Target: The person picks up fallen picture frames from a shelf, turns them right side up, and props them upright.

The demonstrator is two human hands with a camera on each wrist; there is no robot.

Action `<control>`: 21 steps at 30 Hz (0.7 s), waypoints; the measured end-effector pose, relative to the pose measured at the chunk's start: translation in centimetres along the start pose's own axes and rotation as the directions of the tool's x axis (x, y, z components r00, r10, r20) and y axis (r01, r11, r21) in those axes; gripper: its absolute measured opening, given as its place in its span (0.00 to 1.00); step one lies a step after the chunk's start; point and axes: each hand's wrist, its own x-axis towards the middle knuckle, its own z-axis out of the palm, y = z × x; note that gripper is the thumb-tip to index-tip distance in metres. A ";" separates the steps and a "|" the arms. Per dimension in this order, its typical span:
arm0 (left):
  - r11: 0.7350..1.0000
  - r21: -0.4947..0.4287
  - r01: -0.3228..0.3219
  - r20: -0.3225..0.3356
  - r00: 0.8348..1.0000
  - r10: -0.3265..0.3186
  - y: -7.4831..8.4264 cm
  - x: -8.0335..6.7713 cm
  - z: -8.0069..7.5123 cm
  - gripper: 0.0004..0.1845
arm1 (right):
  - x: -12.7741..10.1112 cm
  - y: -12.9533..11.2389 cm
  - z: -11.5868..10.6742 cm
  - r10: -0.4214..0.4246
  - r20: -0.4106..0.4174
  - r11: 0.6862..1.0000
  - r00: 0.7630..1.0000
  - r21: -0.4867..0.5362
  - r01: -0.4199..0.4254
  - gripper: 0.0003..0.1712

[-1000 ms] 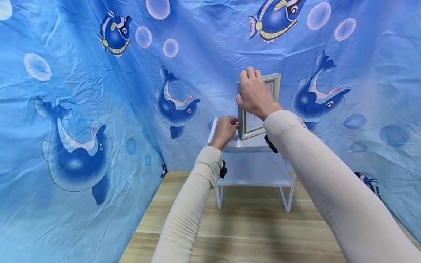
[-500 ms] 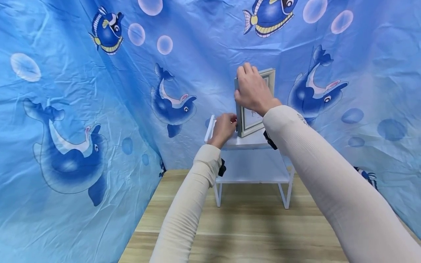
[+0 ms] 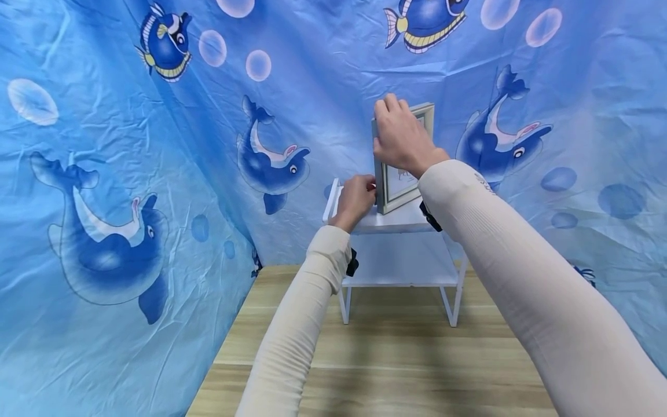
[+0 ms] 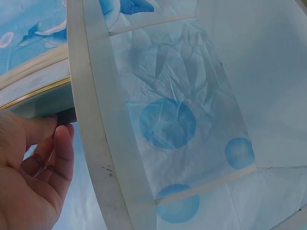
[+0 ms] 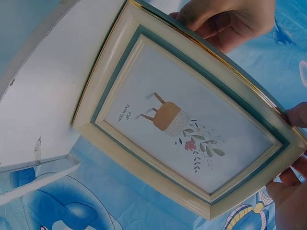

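On top of the white shelf (image 3: 401, 223), I have both hands on the picture frame (image 3: 403, 185).

Nearest me is the wooden table (image 3: 385, 359) the shelf stands on. My left hand (image 3: 356, 200) pinches the frame's lower left corner, fingers curled. My right hand (image 3: 400, 139) grips its upper left edge, fingers wrapped over the top. I see the frame standing upright on the top board, with the blue dolphin cloth (image 3: 130, 174) behind.

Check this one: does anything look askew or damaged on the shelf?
The picture frame stands upright on the white shelf, turned at an angle to the shelf's front edge, held by the right hand at its top and the left hand at its lower edge. No damage shows.
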 end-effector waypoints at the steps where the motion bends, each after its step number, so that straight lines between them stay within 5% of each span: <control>1: 1.000 0.001 0.002 -0.002 1.000 -0.002 0.0 0.0 0.0 0.11 | 0.0 0.0 0.0 -0.005 0.003 1.000 1.000 0.001 0.005 0.11; 21: 1.000 -0.011 -0.023 0.005 1.000 0.023 0.2 0.0 0.2 0.10 | 0.0 0.3 -0.6 -0.015 0.057 0.999 0.998 0.046 0.012 0.15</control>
